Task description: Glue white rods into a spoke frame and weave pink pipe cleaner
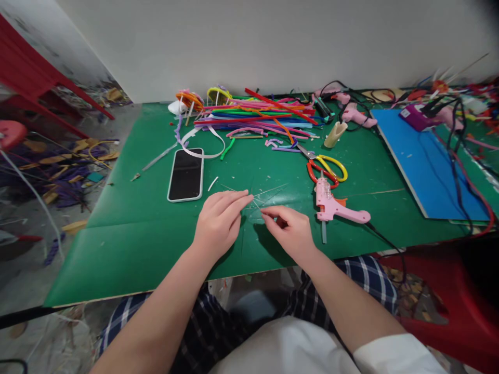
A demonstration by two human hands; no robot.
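Observation:
Over the middle of the green table (136,234), my left hand (219,221) and my right hand (288,229) meet around several thin, clear strands (262,196) that fan out from a point between the fingertips. The left hand's fingers are stretched forward and pressed together against the strands. In the right hand, fingertips pinch the strands where they cross. To the right of that hand lies a pink glue gun (334,204). A black phone (186,174) in a white case rests face up, left of and beyond the left hand.
Scissors (326,169) with red and yellow handles lie behind the glue gun. A heap of coloured pipe cleaners (257,118) fills the back of the table. A blue board (424,161) with cables lies at right, and a red stool (448,301) stands close by.

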